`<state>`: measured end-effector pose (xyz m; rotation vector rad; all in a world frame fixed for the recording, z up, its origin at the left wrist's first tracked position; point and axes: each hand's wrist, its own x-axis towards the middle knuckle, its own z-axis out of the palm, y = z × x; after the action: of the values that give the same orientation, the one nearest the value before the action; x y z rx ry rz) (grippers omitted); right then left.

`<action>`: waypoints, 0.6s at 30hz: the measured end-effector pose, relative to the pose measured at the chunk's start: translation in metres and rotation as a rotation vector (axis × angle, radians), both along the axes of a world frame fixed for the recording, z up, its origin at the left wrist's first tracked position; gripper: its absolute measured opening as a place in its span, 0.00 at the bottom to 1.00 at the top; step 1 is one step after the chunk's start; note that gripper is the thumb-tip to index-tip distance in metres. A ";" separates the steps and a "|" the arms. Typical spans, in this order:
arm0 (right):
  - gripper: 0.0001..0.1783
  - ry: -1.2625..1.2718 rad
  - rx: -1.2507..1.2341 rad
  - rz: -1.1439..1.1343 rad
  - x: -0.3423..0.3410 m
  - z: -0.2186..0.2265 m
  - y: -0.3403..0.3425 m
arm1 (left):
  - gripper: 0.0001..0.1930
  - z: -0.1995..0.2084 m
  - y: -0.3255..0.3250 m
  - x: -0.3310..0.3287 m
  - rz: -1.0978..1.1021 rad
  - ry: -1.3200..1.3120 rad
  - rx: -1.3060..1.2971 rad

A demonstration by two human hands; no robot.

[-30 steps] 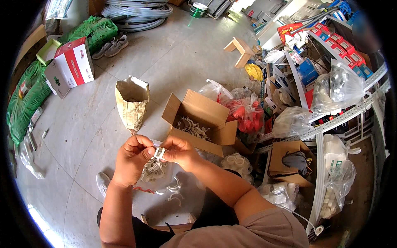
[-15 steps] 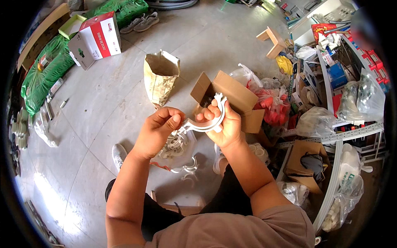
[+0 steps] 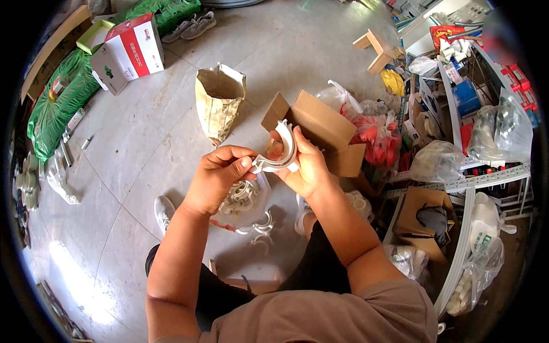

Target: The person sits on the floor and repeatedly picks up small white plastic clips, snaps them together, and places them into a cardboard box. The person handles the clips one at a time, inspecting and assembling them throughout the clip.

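Note:
A white, half-ring plastic pipe clamp (image 3: 279,165) is held up in front of me, its curve opening toward the upper left. My right hand (image 3: 311,168) is closed around the outer side of the curve. At the clamp's left end, the thumb and forefinger of my left hand (image 3: 213,178) are pinched together; whatever lies between them is too small and covered to name. Below my hands, a clear plastic bag (image 3: 264,191) holds several white clamps (image 3: 243,198). More loose clamp halves (image 3: 262,222) lie on the floor beside it.
An open cardboard box (image 3: 323,120) stands just beyond my right hand, and an open paper sack (image 3: 220,108) stands farther left. Red parts in a bag (image 3: 377,140) and a crowded metal shelf (image 3: 469,228) line the right. A wooden stool (image 3: 374,50) stands far off.
The clamp has turned more upright and shifted slightly left, with my right hand moving along with it. My left hand still pinches at its end.

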<state>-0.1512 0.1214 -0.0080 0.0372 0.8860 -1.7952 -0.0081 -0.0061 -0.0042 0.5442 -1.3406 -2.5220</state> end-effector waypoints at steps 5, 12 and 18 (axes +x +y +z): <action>0.26 0.150 0.199 0.024 0.003 0.003 -0.006 | 0.07 0.008 -0.002 0.002 -0.002 -0.128 0.034; 0.16 1.729 0.189 -0.009 0.009 -0.007 -0.009 | 0.07 0.002 -0.006 0.002 0.108 -0.161 0.047; 0.11 0.925 0.155 0.292 0.022 -0.012 -0.003 | 0.07 0.004 -0.001 -0.001 0.090 -0.164 -0.022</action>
<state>-0.1294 0.1182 -0.0196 -0.8381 1.5734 -1.4304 -0.0095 -0.0071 -0.0005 0.8031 -1.3633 -2.4321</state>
